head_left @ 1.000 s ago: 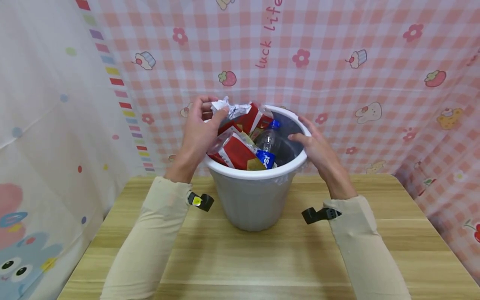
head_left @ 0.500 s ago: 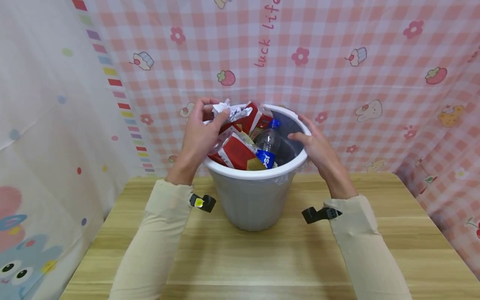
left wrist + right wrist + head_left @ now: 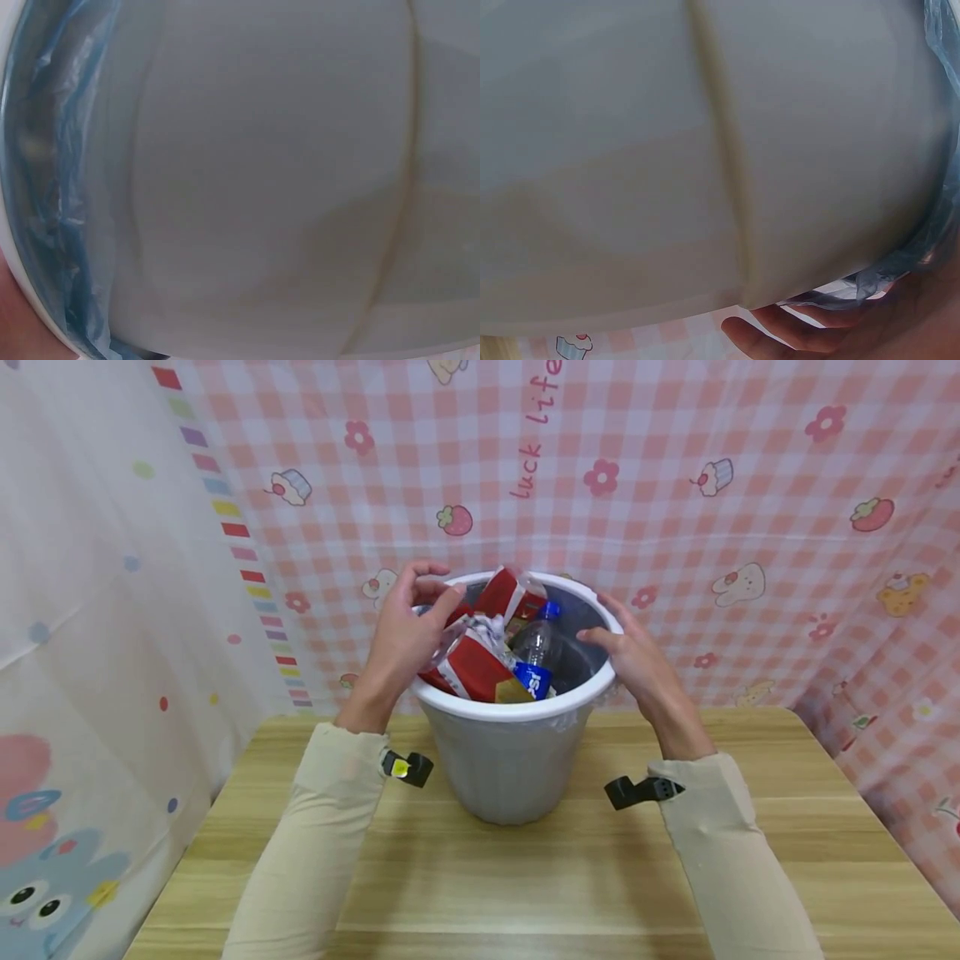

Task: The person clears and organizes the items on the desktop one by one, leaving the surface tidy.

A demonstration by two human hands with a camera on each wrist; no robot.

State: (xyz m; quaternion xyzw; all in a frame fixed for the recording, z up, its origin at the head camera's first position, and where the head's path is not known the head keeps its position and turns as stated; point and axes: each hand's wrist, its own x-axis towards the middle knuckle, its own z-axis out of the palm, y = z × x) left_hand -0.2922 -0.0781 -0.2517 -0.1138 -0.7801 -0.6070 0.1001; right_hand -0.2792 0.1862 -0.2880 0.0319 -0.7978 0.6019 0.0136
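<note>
A grey trash can (image 3: 506, 768) with a white rim stands on the table, lined with a clear plastic bag (image 3: 75, 187). My left hand (image 3: 405, 631) is over its left rim, fingers loosely bent, holding nothing. Crumpled white paper (image 3: 489, 628) lies among the trash, just right of that hand. Around it are red-and-white boxes (image 3: 476, 668) and a clear Pepsi bottle (image 3: 538, 645) with a blue cap. My right hand (image 3: 647, 664) grips the right rim, thumb inside and fingers outside (image 3: 780, 334). The can's wall fills most of both wrist views.
The wooden table (image 3: 510, 893) extends in front of the can and to both sides. A pink checked curtain (image 3: 637, 510) hangs close behind it, and a white patterned curtain (image 3: 97, 568) is at the left. Each wrist wears a black camera mount (image 3: 408, 768).
My left hand has let go of the crumpled paper, which has dropped down and right onto the boxes in the can. My right hand stays on the rim.
</note>
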